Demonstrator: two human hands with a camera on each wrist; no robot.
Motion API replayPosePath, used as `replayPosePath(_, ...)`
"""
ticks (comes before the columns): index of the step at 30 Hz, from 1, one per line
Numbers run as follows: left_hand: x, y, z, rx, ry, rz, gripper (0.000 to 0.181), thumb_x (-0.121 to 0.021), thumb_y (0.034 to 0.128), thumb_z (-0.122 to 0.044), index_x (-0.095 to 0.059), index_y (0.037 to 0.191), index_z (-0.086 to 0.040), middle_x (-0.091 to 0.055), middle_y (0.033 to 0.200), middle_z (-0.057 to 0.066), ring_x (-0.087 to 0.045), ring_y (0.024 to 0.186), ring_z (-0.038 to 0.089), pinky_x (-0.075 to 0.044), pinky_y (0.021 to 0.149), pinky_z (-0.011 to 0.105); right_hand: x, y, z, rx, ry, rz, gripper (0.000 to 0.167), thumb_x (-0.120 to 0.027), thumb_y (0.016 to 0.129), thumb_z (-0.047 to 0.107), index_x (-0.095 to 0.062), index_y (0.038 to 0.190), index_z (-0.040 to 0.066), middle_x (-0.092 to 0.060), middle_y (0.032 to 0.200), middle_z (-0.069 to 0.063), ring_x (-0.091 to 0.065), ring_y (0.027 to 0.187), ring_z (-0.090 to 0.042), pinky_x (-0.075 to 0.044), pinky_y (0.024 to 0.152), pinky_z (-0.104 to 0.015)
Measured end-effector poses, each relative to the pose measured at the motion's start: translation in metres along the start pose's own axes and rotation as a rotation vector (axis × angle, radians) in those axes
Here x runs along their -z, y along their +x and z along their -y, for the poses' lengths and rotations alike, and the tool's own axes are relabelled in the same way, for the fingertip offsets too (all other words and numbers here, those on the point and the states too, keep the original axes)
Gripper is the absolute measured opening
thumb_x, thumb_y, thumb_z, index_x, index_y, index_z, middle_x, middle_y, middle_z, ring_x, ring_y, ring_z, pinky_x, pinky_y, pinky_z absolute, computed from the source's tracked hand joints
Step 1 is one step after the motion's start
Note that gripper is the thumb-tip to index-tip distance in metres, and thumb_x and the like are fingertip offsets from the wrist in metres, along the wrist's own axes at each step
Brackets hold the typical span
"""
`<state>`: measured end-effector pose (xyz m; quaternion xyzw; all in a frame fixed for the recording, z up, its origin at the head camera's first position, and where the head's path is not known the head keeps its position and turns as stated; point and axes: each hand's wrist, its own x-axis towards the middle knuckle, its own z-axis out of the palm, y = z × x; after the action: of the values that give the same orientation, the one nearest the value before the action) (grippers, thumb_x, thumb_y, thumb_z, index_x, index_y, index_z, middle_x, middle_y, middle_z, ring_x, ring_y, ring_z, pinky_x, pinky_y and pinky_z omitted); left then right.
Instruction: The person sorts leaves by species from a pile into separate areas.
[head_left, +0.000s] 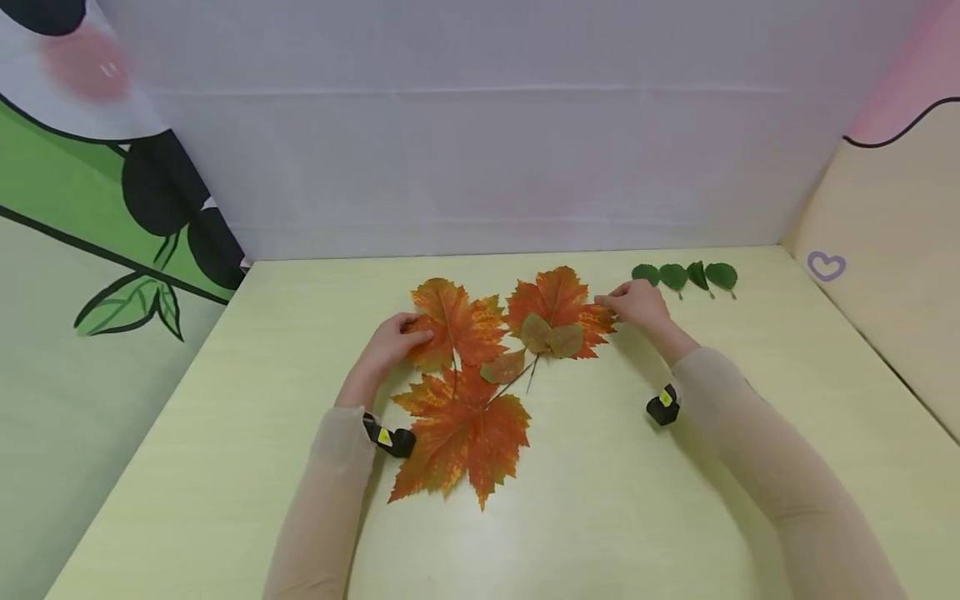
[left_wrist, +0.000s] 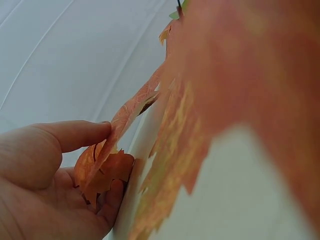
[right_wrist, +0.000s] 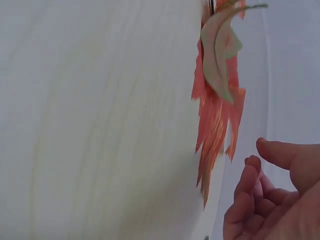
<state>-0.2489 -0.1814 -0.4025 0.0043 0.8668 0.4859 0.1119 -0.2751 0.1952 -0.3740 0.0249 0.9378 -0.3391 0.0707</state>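
Note:
In the head view, a spray of three orange-red artificial maple leaves (head_left: 471, 425) lies on the pale table, joined by thin stems. My left hand (head_left: 388, 343) grips the edge of the upper left maple leaf (head_left: 450, 325); in the left wrist view the thumb (left_wrist: 90, 134) lies on one face, with fingers behind. By the outer edge of the upper right maple leaf (head_left: 558, 292) is my right hand (head_left: 637, 304). The right wrist view shows its thumb and index finger apart, the other fingers loosely bent, nothing held. Small brownish-green leaves (head_left: 551, 336) partly cover that maple leaf.
Several small green leaves (head_left: 722, 276) lie in a row at the table's back right, just beyond the right hand. A pale wall (head_left: 487, 167) rises behind the table (head_left: 247, 417). Printed panels stand at both sides.

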Motion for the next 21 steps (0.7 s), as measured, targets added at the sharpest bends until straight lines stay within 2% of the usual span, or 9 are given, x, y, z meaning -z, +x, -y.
replayPosePath(4,0.002,0.001,-0.002,0.016,-0.008,0.005,0.053,-0.055,0.0911,-0.022,-0.037,0.135,0.001,-0.043,0.132,0.02,-0.043,0.117,0.033,-0.035,0.1,0.043,-0.014,-0.008,0.019,0.032,0.022,0.064,0.037,-0.061,0.086,0.035,-0.065,0.094,-0.001,-0.06,0.077,-0.009,-0.048,0.064,-0.016,-0.04,0.059,-0.027)
replayPosePath(7,0.002,0.0,-0.003,0.023,-0.004,0.006,0.053,-0.055,0.0908,-0.023,-0.037,0.135,0.002,-0.042,0.133,0.02,-0.042,0.118,0.032,-0.034,0.101,0.043,-0.024,-0.014,0.031,0.05,0.011,0.126,0.037,-0.061,0.085,0.038,-0.066,0.08,0.002,-0.054,0.061,-0.002,-0.047,0.057,-0.014,-0.038,0.052,-0.025)
replayPosePath(10,0.002,-0.001,-0.002,0.027,-0.004,0.0,0.053,-0.055,0.0906,-0.023,-0.037,0.135,0.001,-0.043,0.133,0.02,-0.042,0.118,0.032,-0.033,0.101,0.043,-0.033,-0.019,0.04,0.08,-0.034,0.157,0.044,-0.059,0.084,0.046,-0.065,0.069,0.004,-0.055,0.056,-0.002,-0.047,0.054,-0.015,-0.034,0.049,-0.024)
replayPosePath(12,0.002,-0.001,-0.002,0.02,-0.005,-0.007,0.053,-0.056,0.0905,-0.023,-0.038,0.134,0.001,-0.043,0.132,0.02,-0.043,0.117,0.032,-0.034,0.1,0.043,-0.036,-0.021,0.043,0.099,-0.06,0.155,0.047,-0.058,0.084,0.049,-0.065,0.067,0.006,-0.06,0.06,-0.002,-0.049,0.054,-0.014,-0.034,0.048,-0.023)
replayPosePath(19,0.002,-0.001,-0.004,0.012,0.0,0.004,0.054,-0.055,0.0904,-0.022,-0.037,0.134,0.003,-0.042,0.132,0.021,-0.043,0.117,0.032,-0.034,0.1,0.043,-0.046,-0.026,0.044,0.111,-0.145,0.184,0.054,-0.062,0.076,0.057,-0.042,0.049,0.015,-0.035,0.043,0.005,-0.034,0.04,-0.01,-0.025,0.04,-0.022)
replayPosePath(21,0.002,-0.001,-0.004,0.018,-0.004,0.0,0.053,-0.055,0.0903,-0.022,-0.037,0.134,0.002,-0.042,0.133,0.021,-0.042,0.118,0.032,-0.034,0.1,0.043,-0.047,-0.027,0.043,0.129,-0.164,0.189,0.053,-0.065,0.074,0.057,-0.04,0.048,0.017,-0.034,0.043,0.006,-0.033,0.041,-0.01,-0.025,0.041,-0.022)
